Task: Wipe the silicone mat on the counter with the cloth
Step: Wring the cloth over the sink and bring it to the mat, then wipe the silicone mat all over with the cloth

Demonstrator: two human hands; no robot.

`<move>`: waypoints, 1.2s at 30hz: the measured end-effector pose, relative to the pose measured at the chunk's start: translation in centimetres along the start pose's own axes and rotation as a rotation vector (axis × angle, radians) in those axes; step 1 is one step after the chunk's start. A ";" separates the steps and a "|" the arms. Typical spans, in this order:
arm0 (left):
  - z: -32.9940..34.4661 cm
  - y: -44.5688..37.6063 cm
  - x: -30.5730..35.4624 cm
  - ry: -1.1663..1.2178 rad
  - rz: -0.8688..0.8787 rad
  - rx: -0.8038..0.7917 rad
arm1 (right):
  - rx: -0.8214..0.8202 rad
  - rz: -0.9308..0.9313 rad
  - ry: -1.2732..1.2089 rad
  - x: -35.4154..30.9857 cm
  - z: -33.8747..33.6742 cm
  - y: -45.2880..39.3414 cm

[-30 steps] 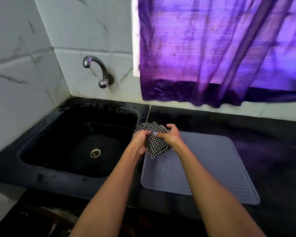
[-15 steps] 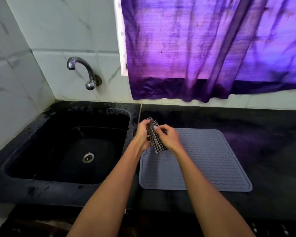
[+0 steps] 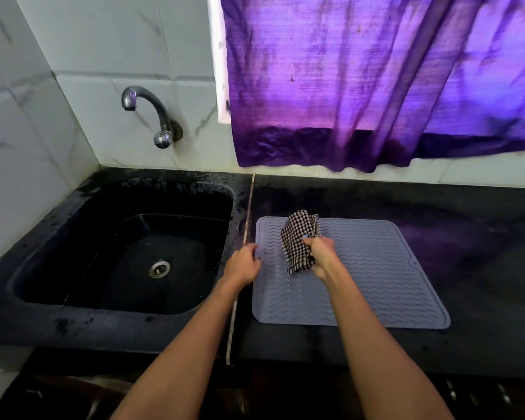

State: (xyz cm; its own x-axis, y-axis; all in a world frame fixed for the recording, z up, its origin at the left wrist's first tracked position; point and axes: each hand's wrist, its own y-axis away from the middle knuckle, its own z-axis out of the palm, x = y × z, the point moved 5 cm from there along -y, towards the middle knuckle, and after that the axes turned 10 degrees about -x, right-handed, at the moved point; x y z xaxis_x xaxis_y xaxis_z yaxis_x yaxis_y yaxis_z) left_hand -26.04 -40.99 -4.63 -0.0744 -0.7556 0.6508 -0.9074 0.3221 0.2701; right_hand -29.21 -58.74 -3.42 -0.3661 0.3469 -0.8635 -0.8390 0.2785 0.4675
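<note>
A grey silicone mat with a wavy ribbed surface lies flat on the black counter, right of the sink. My right hand grips a bunched black-and-white checked cloth over the mat's far left part; the cloth sticks up past my fingers. My left hand is at the mat's left edge with fingers curled, fingertips at the edge. Whether they pinch the mat is not clear.
A black sink with a metal drain sits to the left, under a chrome tap on the tiled wall. A purple curtain hangs behind the counter. The counter's front edge runs below the mat.
Both hands held the cloth by the sink's edge. My left hand has let go and moved to the mat's left edge. My right hand carried the cloth right, over the mat.
</note>
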 end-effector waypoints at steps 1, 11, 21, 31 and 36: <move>0.8 0.2 -1.2 -0.108 0.000 -0.026 | 0.052 -0.039 0.093 -0.2 -0.4 -0.1; 3.2 -1.0 -3.5 -0.590 0.147 -0.078 | 0.062 -0.608 1.567 3.1 5.1 1.0; 3.9 -1.2 -3.8 -0.551 0.193 -0.060 | -0.036 -0.445 1.718 5.4 5.8 0.2; 3.6 -1.4 -2.2 -0.519 0.161 -0.005 | 0.052 -0.067 0.892 0.0 4.1 -1.1; 3.9 -2.0 -2.1 -0.548 0.155 -0.035 | 0.250 -0.275 0.695 -1.5 4.0 -1.5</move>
State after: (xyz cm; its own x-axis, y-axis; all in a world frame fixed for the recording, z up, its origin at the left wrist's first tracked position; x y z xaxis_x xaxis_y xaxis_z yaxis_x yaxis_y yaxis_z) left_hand -25.64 -42.24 -9.29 -0.4179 -0.8805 0.2239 -0.8552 0.4644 0.2301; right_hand -25.78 -56.12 -2.03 -0.3958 -0.3806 -0.8358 -0.8507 0.4947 0.1776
